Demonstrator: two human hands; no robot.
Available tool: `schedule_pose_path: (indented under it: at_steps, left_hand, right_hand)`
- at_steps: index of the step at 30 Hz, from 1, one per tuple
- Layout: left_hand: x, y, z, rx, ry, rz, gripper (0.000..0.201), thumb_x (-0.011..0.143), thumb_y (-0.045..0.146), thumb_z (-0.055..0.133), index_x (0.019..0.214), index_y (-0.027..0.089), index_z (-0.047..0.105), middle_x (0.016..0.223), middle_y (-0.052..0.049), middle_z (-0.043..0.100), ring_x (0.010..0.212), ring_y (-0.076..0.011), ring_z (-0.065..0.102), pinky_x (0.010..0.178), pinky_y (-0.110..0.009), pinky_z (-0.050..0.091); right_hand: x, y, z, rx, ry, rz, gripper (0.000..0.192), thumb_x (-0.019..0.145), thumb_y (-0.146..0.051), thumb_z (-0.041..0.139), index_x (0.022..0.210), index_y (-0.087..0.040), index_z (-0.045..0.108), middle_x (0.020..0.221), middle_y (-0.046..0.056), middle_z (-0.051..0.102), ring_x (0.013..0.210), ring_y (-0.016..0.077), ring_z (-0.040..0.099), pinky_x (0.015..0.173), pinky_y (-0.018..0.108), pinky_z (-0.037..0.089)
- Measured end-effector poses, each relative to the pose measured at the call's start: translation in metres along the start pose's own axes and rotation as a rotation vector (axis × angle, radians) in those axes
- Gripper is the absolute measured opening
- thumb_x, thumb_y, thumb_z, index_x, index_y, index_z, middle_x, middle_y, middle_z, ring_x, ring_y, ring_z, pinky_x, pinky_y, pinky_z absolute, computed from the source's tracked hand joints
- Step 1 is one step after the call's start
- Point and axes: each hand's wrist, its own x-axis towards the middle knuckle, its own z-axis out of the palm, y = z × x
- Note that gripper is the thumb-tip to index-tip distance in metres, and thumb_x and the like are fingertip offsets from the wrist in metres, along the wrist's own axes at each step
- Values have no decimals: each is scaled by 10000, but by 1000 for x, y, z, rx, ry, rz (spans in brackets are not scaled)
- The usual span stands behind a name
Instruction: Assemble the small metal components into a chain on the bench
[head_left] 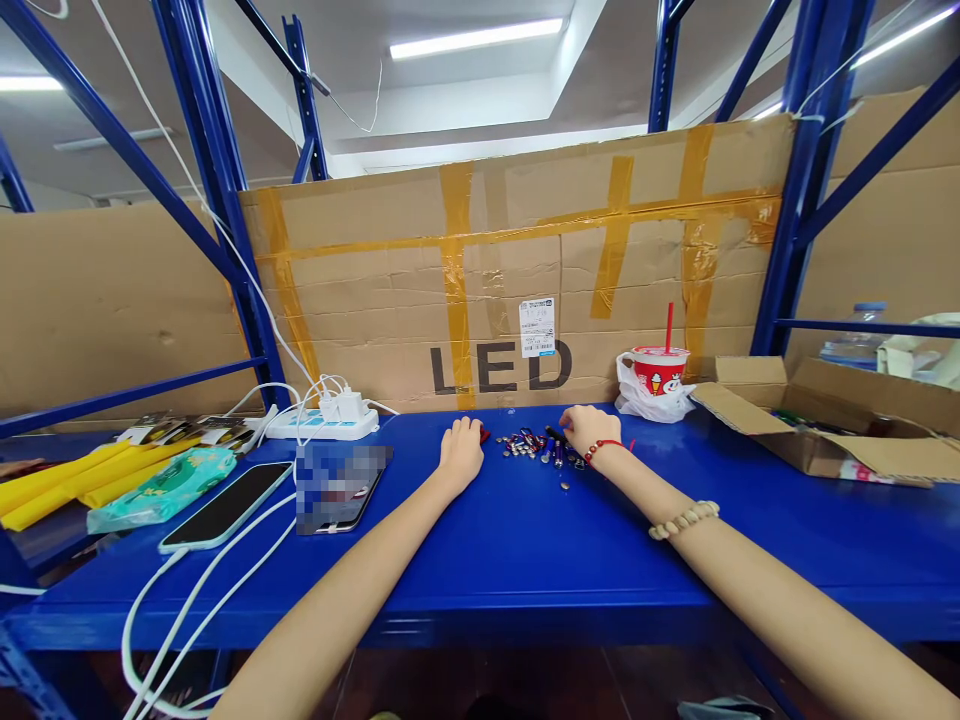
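Forearms reach out from the bottom edge across the blue table, bead bracelets on the right one. Left hand rests knuckles-up, fingers curled loosely, touching something small and red at its right edge; whether it grips it I cannot tell. Right hand sits on the right end of the small parts, fingers bent down into them; hold unclear. Parts lie in a short strip running left-right between both hands, closer to the right one, with a few strays toward the camera. Behind them stands the LED cardboard. Right of the right hand, a red cup in a bag, then an open box. Left: two phones, cables, power strip, yellow packs. Nothing blocks either hand.
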Motion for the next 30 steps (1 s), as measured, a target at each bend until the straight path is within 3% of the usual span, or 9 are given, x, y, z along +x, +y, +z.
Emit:
schedule_pose_path:
  at_steps: [12, 18, 30]
  left_hand:
    - [-1, 1, -2, -44, -65, -40, 337, 861, 153, 238, 1128, 129, 441, 1091, -112, 495, 990, -217, 489, 816, -331, 393]
    - [-1, 1, -3, -49, -77, -35, 332, 869, 172, 237, 1125, 135, 446, 1086, -113, 494, 983, -210, 499, 821, -322, 395]
    - [1, -1, 0, -39, -89, -38, 347, 877, 238, 229, 1075, 180, 508, 1035, -92, 500, 947, -210, 510, 786, -321, 410]
  right_hand:
    - [-2, -5, 3, -26, -44, 3, 214, 729, -219, 489, 853, -224, 663, 891, 66, 654, 824, 200, 600, 628, 272, 416]
    - [-3, -8, 3, -33, 19, -58, 235, 761, -247, 445, 858, -197, 653, 884, 89, 646, 829, 210, 591, 629, 285, 404]
    - [-12, -23, 2, 74, 146, -189, 208, 754, -278, 428, 785, -259, 632, 826, -1, 655, 742, 158, 584, 520, 224, 319]
